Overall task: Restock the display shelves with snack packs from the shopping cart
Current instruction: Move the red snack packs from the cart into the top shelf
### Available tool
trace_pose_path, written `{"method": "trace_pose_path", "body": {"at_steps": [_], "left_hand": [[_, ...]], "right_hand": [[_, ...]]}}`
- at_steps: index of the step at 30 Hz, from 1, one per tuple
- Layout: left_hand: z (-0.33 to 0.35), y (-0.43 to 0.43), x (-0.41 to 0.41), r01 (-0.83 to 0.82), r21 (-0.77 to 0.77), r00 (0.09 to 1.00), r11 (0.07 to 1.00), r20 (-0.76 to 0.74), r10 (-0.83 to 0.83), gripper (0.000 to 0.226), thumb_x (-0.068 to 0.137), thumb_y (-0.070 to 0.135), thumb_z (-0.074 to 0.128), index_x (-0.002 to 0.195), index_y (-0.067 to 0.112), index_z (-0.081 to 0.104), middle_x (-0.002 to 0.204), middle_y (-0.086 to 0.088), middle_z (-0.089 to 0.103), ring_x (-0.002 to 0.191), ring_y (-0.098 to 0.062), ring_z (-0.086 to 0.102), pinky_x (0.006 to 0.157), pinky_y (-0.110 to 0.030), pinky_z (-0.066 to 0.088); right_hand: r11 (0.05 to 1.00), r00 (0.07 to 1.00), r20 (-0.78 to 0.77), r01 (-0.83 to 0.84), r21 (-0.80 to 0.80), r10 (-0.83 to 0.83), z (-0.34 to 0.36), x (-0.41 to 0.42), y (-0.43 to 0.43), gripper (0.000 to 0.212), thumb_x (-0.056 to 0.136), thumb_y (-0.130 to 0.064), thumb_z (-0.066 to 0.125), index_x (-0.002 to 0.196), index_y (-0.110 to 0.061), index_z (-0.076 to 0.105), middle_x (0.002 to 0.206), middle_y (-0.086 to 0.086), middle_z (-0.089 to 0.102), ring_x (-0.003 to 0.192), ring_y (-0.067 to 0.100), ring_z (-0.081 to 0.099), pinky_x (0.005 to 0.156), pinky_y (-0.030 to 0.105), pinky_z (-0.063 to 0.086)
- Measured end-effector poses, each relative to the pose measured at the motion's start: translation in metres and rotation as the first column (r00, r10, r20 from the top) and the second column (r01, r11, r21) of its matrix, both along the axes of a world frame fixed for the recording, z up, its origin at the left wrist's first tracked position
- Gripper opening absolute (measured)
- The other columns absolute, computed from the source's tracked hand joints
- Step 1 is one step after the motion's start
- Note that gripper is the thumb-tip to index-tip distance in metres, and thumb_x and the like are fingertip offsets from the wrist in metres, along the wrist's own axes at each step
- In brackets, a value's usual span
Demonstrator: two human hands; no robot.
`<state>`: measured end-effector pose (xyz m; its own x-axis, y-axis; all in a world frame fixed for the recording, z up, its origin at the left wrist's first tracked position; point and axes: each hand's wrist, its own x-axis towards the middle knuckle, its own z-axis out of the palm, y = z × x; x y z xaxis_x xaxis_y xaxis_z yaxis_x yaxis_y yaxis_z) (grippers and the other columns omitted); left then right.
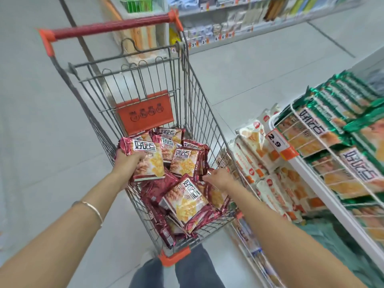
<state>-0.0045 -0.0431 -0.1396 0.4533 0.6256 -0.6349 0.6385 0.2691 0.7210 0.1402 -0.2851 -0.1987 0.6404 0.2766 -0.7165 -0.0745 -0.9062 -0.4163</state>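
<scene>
Your left hand [128, 161] is clamped on a stack of red snack packs [147, 163] at the upper left of the pile. The thumb lies across the top pack's front and the fingers are underneath. The stack's edge shows several packs, but you cannot count them exactly. One thin bangle [93, 208] sits on that forearm.

Your right hand [218, 177] reaches into the right side of the shopping cart [188, 65], fingertips among the packs there. Whether it grips one or only touches cannot be told.

The two hands are apart, with the loose red snack packs [185, 200] between and below them. Six printed fronts face up, counting the held one, and more lie jumbled beneath — too many to count. All are inside the cart, in the centre of the frame.

At the right edge stands the display shelf [301, 173]. It carries green snack packs [332, 96] above, white snack packs [255, 142] at its end, and one price tag [276, 140] reading 2.9.
</scene>
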Motion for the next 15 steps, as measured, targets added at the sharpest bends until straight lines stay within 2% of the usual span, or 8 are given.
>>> {"method": "trace_pose_path", "body": {"at_steps": [2, 5, 6, 7, 9, 10, 12, 15], "left_hand": [[0.002, -0.001, -0.002, -0.009, -0.004, 1.000, 1.000, 0.019, 0.009, 0.067, 0.093, 0.013, 0.062, 0.147, 0.007, 0.023, 0.105, -0.014, 0.057, 0.066, -0.020, 0.060, 0.058, -0.030, 0.047], [-0.003, 0.000, -0.007, -0.003, -0.013, 0.999, 1.000, 0.040, 0.003, 0.063, 0.091, 0.024, 0.061, 0.143, 0.007, 0.030, 0.113, -0.016, 0.060, 0.067, -0.022, 0.064, 0.059, -0.032, 0.052], [-0.005, 0.001, -0.009, -0.010, -0.015, 0.998, 1.000, 0.055, 0.011, 0.060, 0.093, 0.034, 0.061, 0.140, 0.008, 0.034, 0.115, -0.016, 0.062, 0.068, -0.022, 0.067, 0.059, -0.032, 0.054], [-0.005, 0.002, -0.009, -0.018, -0.011, 0.997, 1.000, 0.078, 0.019, 0.055, 0.096, 0.044, 0.057, 0.136, 0.010, 0.039, 0.110, -0.015, 0.066, 0.063, -0.018, 0.069, 0.054, -0.029, 0.056], [-0.002, 0.004, -0.010, -0.015, 0.024, 0.995, 1.000, 0.096, 0.012, 0.053, 0.099, 0.058, 0.043, 0.128, 0.013, 0.047, 0.095, -0.010, 0.070, 0.051, -0.012, 0.066, 0.044, -0.022, 0.052], [-0.001, 0.006, -0.011, -0.025, 0.038, 0.994, 0.999, 0.103, 0.021, 0.057, 0.099, 0.062, 0.036, 0.125, 0.013, 0.049, 0.091, -0.011, 0.070, 0.050, -0.014, 0.065, 0.042, -0.021, 0.050], [-0.003, 0.013, -0.012, -0.071, 0.051, 0.992, 0.996, 0.111, 0.065, 0.071, 0.096, 0.070, 0.027, 0.128, 0.011, 0.050, 0.097, -0.014, 0.072, 0.057, -0.018, 0.065, 0.045, -0.024, 0.049], [-0.006, 0.024, -0.015, -0.096, 0.070, 0.991, 0.993, 0.096, 0.090, 0.082, 0.093, 0.076, 0.018, 0.129, 0.011, 0.055, 0.106, -0.016, 0.072, 0.074, -0.025, 0.072, 0.060, -0.032, 0.055]], "right_hand": [[0.981, 0.991, -0.099, -0.101, -0.166, 0.085, -0.012, -0.020, 0.004, 0.045, 0.090, -0.058, 0.063, 0.092, -0.014, 0.053, 0.082, 0.003, 0.054, 0.067, 0.015, 0.053, 0.073, 0.036, 0.051], [0.936, 0.975, -0.110, -0.216, -0.277, 0.192, -0.034, -0.062, -0.001, 0.066, 0.090, -0.065, 0.056, 0.120, -0.006, 0.061, 0.116, 0.008, 0.064, 0.112, 0.026, 0.061, 0.108, 0.039, 0.043], [0.945, 0.979, -0.075, -0.203, -0.256, 0.190, -0.039, -0.070, -0.004, 0.063, 0.091, -0.061, 0.058, 0.119, -0.005, 0.061, 0.118, 0.007, 0.065, 0.116, 0.025, 0.061, 0.109, 0.036, 0.042], [0.962, 0.985, -0.051, -0.174, -0.210, 0.167, -0.044, -0.074, -0.005, 0.053, 0.092, -0.055, 0.062, 0.114, -0.007, 0.061, 0.114, 0.006, 0.066, 0.110, 0.023, 0.063, 0.102, 0.032, 0.046], [0.994, 0.997, -0.016, -0.073, -0.079, 0.072, -0.040, -0.068, -0.008, 0.025, 0.094, -0.037, 0.067, 0.089, -0.017, 0.053, 0.090, -0.001, 0.062, 0.078, 0.013, 0.060, 0.078, 0.027, 0.048], [0.999, 0.999, -0.003, -0.037, -0.029, 0.037, -0.035, -0.059, -0.010, 0.026, 0.094, -0.029, 0.068, 0.080, -0.019, 0.048, 0.080, -0.003, 0.058, 0.067, 0.010, 0.054, 0.069, 0.025, 0.046], [0.997, 0.998, 0.018, -0.063, 0.033, 0.062, -0.021, -0.040, -0.013, 0.024, 0.093, -0.018, 0.068, 0.076, -0.016, 0.052, 0.073, -0.002, 0.058, 0.060, 0.010, 0.050, 0.063, 0.023, 0.047], [0.985, 0.989, 0.071, -0.139, 0.106, 0.132, 0.010, -0.015, -0.016, 0.017, 0.094, -0.016, 0.067, 0.078, -0.010, 0.063, 0.071, 0.001, 0.059, 0.056, 0.013, 0.046, 0.059, 0.023, 0.044]]}}
